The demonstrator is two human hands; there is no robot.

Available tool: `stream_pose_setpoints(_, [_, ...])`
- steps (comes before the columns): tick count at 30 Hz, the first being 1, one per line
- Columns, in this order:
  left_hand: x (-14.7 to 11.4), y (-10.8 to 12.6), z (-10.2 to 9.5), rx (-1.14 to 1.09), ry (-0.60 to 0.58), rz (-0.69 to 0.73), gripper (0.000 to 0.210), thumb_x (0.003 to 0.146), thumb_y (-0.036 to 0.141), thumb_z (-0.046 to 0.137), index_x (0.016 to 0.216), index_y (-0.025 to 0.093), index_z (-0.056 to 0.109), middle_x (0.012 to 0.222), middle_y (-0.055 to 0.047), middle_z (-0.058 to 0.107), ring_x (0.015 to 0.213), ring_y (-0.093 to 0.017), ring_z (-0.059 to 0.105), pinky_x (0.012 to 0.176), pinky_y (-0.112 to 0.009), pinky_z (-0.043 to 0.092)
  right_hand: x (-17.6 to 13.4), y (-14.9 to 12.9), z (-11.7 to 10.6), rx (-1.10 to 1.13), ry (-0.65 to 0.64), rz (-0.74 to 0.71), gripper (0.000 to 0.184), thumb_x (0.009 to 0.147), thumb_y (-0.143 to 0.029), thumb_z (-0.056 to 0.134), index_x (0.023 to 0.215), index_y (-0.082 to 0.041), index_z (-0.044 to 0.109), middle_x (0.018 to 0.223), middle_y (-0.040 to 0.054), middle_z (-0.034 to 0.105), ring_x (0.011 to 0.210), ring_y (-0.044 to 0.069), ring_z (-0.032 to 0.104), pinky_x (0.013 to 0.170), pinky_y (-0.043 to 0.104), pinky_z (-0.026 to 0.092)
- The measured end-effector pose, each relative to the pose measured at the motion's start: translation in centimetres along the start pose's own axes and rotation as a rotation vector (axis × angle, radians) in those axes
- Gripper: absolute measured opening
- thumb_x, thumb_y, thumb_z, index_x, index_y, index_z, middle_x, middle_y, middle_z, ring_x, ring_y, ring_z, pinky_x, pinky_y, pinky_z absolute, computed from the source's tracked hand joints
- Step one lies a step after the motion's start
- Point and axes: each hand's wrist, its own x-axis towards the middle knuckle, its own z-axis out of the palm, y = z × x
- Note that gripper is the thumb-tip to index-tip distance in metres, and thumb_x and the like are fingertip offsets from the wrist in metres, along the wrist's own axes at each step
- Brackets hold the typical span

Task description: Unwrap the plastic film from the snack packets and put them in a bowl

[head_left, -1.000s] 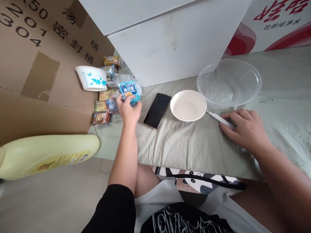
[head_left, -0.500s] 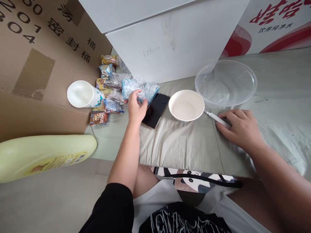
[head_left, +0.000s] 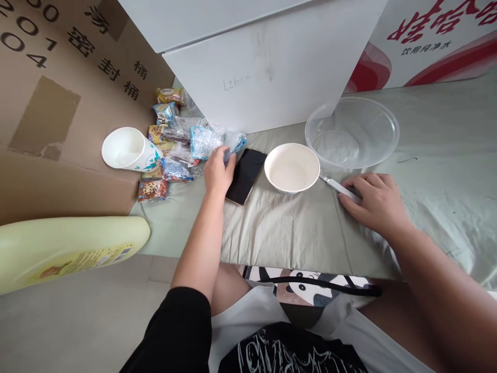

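Note:
My left hand (head_left: 218, 173) is closed in a pinch at the edge of a crumpled clear-and-blue plastic wrapper (head_left: 236, 141). Its fingertips partly hide what lies between them. A black phone (head_left: 247, 173) lies flat just right of that hand. Over on the right, my right hand (head_left: 375, 199) rests on the cloth with its fingers round a slim tool with a pale handle, like a utility knife (head_left: 337, 186); its metal tip points at a white paper bowl (head_left: 292, 168). Inside the bowl only its pale bottom shows.
Several wrapped snacks (head_left: 153, 190) lie beside a tilted paper cup (head_left: 123, 150) against a cardboard box (head_left: 89, 114). A clear plastic bowl (head_left: 351, 134) stands before a white box (head_left: 272, 77). A yellow-green bottle (head_left: 77, 243) is at left.
My left fingertips have drawn closer together at the wrapper, and the wrapper has bunched up slightly. My right hand stays on the tool. The whole view has shifted a little.

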Motion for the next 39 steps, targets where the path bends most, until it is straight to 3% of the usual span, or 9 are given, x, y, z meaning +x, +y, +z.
stream_pose_setpoints(8, [0.3,-1.1,-1.0,-0.569,0.427,-0.298,0.032,0.098,0.047,0.050,0.083,0.020,0.058,0.076,-0.002,0.062,0.078,-0.016,0.065,0.075,-0.028,0.052,0.3,0.1,-0.6,0.048,0.018,-0.043,0.021,0.088,-0.037,0.053,0.090,-0.022,0.069,0.091,0.0114,0.070,0.093,0.032,0.061,0.073,0.041,0.047])
stream_pose_setpoints(12, [-0.4,1.4,-3.4,-1.192,0.370,-0.471,0.026,0.094,0.042,0.058,0.080,0.022,0.053,0.073,0.003,0.060,0.066,-0.010,0.061,0.063,-0.020,0.050,0.3,-0.4,-2.2,0.249,0.144,-0.121,0.005,0.078,-0.023,0.053,0.078,-0.022,0.058,0.080,0.0059,0.065,0.063,0.019,0.054,0.056,0.033,0.040])
stream_pose_setpoints(16, [-3.8,6.4,-5.2,-1.527,-0.159,-0.667,0.037,0.095,0.041,0.056,0.066,0.020,0.047,0.050,0.006,0.039,0.036,-0.007,0.035,0.039,-0.020,0.033,-0.3,-2.5,-3.4,0.710,0.180,-0.223,0.012,0.089,-0.023,0.046,0.079,-0.024,0.051,0.064,-0.0007,0.052,0.054,0.016,0.047,0.053,0.031,0.038])
stream_pose_setpoints(21, [-10.2,12.9,-2.1,-1.700,-1.037,-0.908,0.027,0.094,0.045,0.056,0.080,0.021,0.060,0.045,0.007,0.036,0.031,-0.007,0.028,0.036,-0.019,0.024,-1.6,-6.3,-3.2,1.169,-0.030,-0.220,0.020,0.089,-0.032,0.069,0.093,-0.025,0.050,0.092,0.0034,0.066,0.055,0.012,0.055,0.049,0.028,0.043])
stream_pose_setpoints(26, [-13.6,14.7,1.8,-1.632,-1.400,-1.017,0.022,0.084,0.035,0.071,0.078,0.016,0.061,0.057,0.002,0.052,0.038,-0.005,0.037,0.043,-0.019,0.028,-2.2,-7.1,-2.7,1.164,-0.205,-0.070,0.041,0.086,-0.038,0.076,0.119,-0.026,0.054,0.104,0.0059,0.069,0.075,0.018,0.070,0.064,0.032,0.057])
stream_pose_setpoints(29, [-13.3,14.4,2.5,-1.552,-1.361,-0.876,0.031,0.082,0.046,0.073,0.083,0.015,0.066,0.069,-0.005,0.065,0.052,-0.014,0.058,0.049,-0.024,0.040,-1.8,-6.2,-2.3,1.256,-0.298,0.133,0.037,0.090,-0.042,0.069,0.118,-0.026,0.050,0.092,0.0019,0.069,0.054,0.014,0.062,0.050,0.030,0.053])
stream_pose_setpoints(32, [-12.1,14.1,2.3,-1.477,-1.125,-0.837,0.040,0.088,0.055,0.064,0.101,0.018,0.070,0.093,-0.009,0.075,0.081,-0.023,0.071,0.069,-0.033,0.055,-1.2,-5.1,-2.0,1.169,-0.138,0.253,0.036,0.084,-0.044,0.071,0.107,-0.024,0.052,0.084,0.0000,0.064,0.059,0.015,0.059,0.053,0.030,0.050])
stream_pose_setpoints(35, [-11.4,13.8,2.1,-1.403,-0.890,-0.723,0.054,0.091,0.067,0.052,0.121,0.025,0.065,0.121,-0.009,0.073,0.106,-0.026,0.070,0.086,-0.039,0.059,-0.6,-4.6,-2.0,0.976,-0.026,0.350,0.029,0.080,-0.039,0.067,0.099,-0.023,0.052,0.078,-0.0009,0.058,0.063,0.016,0.055,0.057,0.030,0.047])
stream_pose_setpoints(39, [-12.0,13.7,2.5,-1.186,-0.860,-0.332,0.086,0.070,0.056,0.081,0.143,0.030,0.044,0.147,-0.010,0.058,0.131,-0.030,0.059,0.102,-0.043,0.055,-0.5,-4.6,-2.3,0.840,-0.106,0.322,0.024,0.080,-0.035,0.063,0.099,-0.023,0.053,0.079,0.0004,0.061,0.066,0.018,0.056,0.060,0.032,0.048])
